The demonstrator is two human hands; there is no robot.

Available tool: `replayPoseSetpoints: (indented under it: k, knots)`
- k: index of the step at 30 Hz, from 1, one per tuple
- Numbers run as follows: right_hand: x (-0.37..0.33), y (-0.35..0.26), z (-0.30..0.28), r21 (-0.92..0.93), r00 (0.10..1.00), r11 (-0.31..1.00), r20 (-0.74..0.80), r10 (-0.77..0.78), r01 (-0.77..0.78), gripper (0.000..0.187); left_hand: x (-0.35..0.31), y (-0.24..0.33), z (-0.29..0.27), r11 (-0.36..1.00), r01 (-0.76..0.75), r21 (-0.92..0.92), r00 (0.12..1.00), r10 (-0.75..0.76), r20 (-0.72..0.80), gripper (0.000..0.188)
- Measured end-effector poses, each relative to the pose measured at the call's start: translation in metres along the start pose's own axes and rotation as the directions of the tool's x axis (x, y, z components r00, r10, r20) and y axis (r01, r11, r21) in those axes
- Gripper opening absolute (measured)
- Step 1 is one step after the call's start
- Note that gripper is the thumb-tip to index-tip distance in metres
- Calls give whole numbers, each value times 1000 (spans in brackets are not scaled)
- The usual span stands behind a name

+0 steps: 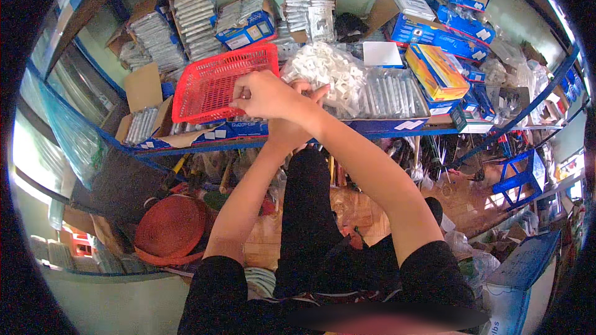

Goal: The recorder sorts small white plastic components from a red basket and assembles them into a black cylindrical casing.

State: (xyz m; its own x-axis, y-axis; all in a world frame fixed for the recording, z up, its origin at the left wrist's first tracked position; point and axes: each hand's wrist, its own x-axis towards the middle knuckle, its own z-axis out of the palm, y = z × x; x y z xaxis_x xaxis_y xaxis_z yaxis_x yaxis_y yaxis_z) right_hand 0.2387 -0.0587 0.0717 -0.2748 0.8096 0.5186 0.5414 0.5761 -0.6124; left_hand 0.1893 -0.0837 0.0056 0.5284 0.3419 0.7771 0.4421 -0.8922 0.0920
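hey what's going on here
Someone is reaching over a blue-edged shelf with their arms crossed. Their right hand is over the near right corner of a red plastic basket, fingers curled; whether it holds anything can't be made out. Their left hand is at the near left edge of a clear bag of small white pieces, its grip partly hidden. An open box of slim wrapped packs sits just right of the bag.
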Motion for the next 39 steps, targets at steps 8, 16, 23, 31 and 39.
replayPoseSetpoints:
  k: [8, 16, 23, 31, 39]
  knots:
    - [-4, 0, -48, 51, 955, 995, -287, -70, 89, 19, -11, -17, 2, 995, -3, -97, 998, 10, 70, 38]
    - [-63, 33, -148, 136, 947, 975, -245, 205, -176, 29, 8, -2, -9, 991, -56, -117, 997, 50, -51, 35]
    - [-105, 48, -144, -116, 886, 885, -173, 430, -452, 22, 5, -2, -8, 992, -43, -117, 999, 40, -23, 39]
    - [-126, 58, -155, -228, 951, 931, -188, 244, -284, 18, 8, 3, -7, 991, -53, -126, 998, 50, -29, 40]
    - [-126, 44, -150, -267, 948, 920, -219, 232, -287, 27, 7, -2, -11, 993, -44, -112, 999, 43, -18, 41]
